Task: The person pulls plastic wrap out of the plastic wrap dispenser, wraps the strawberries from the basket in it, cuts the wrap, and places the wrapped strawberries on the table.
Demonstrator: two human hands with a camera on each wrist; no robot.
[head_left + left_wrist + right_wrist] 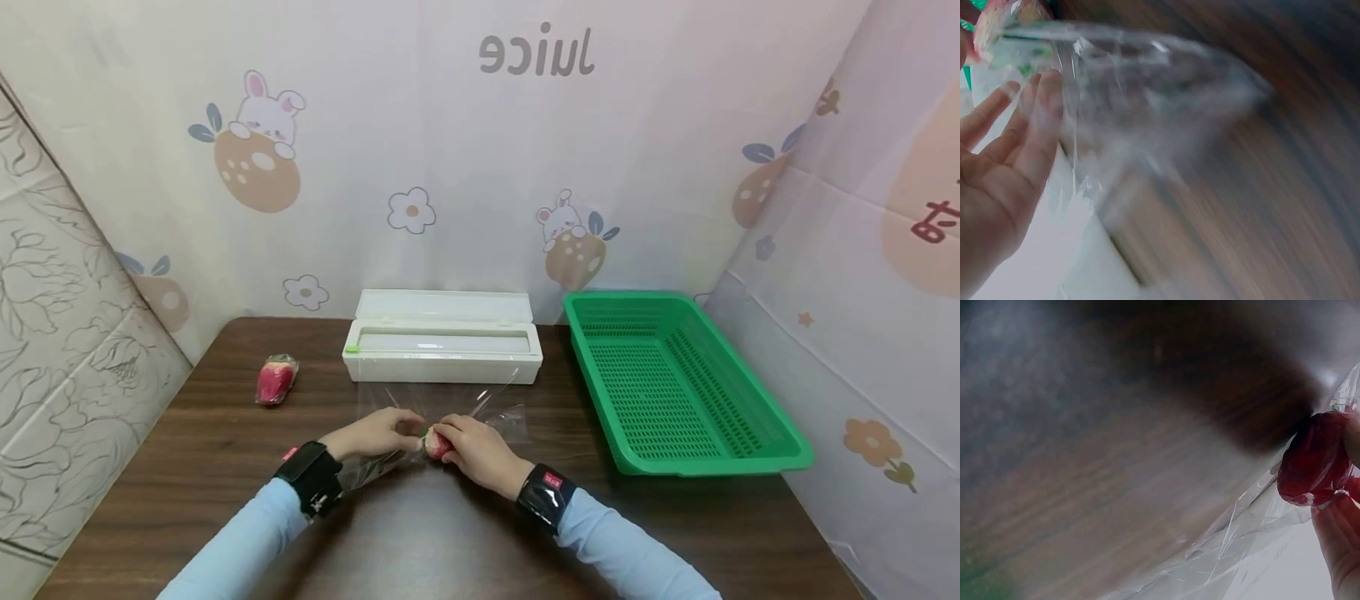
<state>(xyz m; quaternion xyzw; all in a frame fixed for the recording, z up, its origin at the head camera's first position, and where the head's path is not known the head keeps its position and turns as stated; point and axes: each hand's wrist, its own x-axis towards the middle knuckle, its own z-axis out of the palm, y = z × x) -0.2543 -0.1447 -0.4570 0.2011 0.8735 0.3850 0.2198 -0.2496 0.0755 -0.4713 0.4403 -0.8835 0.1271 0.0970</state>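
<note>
1. Light blue sleeves (240,542) come in from the bottom edge of the head view, each ending at a black wristband (311,479).
2. Between the two hands, on the near side of a white box (442,371), a red fruit (437,445) with a paler, greenish end sits low over the dark wooden worktop (420,550).
3. Right hand (480,452): thumb and fingers are bent around the fruit, pinching it through clear film (1235,540).
4. Left hand (377,435): just left of the fruit, fingers loosely extended and a little apart, with film lying against the fingertips; it has no closed grip on anything.
5. Film stretches from the front of the box towards the hands, creased near the fruit.
6. The box has its white lid (442,306) raised at the back and a small green tab (352,349) at its left end.
7. Well to the left lies a second red fruit (276,381), wrapped in film.
8. On the right stands a green basket (697,468), beside the box.
</note>
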